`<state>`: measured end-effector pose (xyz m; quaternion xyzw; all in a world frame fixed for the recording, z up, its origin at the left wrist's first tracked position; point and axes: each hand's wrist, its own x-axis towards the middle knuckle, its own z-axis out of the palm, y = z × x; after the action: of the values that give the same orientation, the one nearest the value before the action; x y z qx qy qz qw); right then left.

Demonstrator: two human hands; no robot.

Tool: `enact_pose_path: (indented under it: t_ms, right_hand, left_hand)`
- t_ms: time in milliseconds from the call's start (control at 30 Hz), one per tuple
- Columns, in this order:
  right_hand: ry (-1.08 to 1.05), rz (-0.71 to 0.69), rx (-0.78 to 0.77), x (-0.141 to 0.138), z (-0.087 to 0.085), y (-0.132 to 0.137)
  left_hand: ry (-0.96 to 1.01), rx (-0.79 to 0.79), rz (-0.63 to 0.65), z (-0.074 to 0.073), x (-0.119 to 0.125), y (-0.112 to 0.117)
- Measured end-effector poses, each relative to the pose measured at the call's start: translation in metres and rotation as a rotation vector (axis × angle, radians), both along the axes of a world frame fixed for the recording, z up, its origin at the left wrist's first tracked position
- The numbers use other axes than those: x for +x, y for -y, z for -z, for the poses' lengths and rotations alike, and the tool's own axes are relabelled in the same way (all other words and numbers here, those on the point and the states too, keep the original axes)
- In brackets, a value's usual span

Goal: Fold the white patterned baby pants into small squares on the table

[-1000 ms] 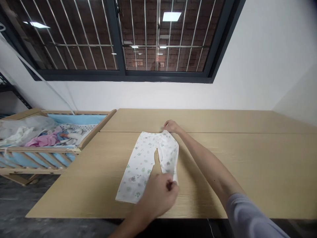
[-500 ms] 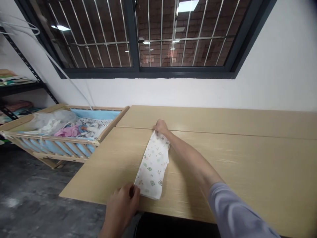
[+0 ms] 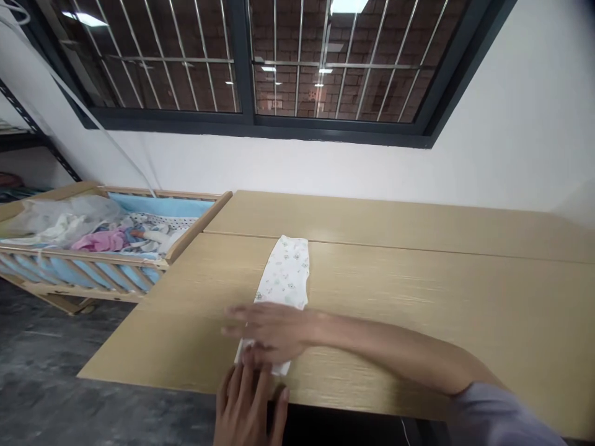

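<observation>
Right hand (image 3: 274, 331) swung flat across folded baby trousers (image 3: 283, 275), left hand (image 3: 245, 406) spread open at near table edge (image 3: 153, 386)

White printed baby trousers (image 3: 284, 272) — folded lengthwise, flat

One camera, worn on the person's head, looks forward and down across the wooden bench (image 3: 418, 322) — close above its near edge, with the barred window (image 3: 246, 62) beyond the bench and a wooden crib (image 3: 93, 257) off its left end.
</observation>
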<state>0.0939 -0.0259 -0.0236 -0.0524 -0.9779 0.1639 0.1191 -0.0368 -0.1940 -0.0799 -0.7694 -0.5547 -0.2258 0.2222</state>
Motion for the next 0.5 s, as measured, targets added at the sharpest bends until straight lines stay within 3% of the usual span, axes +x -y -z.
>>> enact_pose_path:
  t_ms: [67, 167, 400, 500]
  right_hand:
    - [0.014, -0.054, -0.016, 0.005, 0.013, 0.01]
    - [0.068, 0.064, -0.076, 0.011, 0.025, -0.014]
    - [0.203, 0.478, -0.08, 0.034, 0.03, -0.146]
    - [0.202, 0.602, -0.052, 0.044, 0.03, -0.186]
  left_hand:
    - [-0.049, -0.007, -0.026, 0.009, 0.002, 0.004]
    - [-0.056, -0.036, -0.041, 0.009, 0.004, 0.007]
    - [-0.069, -0.043, -0.041, 0.002, 0.004, 0.007]
    - [-0.083, -0.028, -0.029, 0.003, 0.003, 0.006]
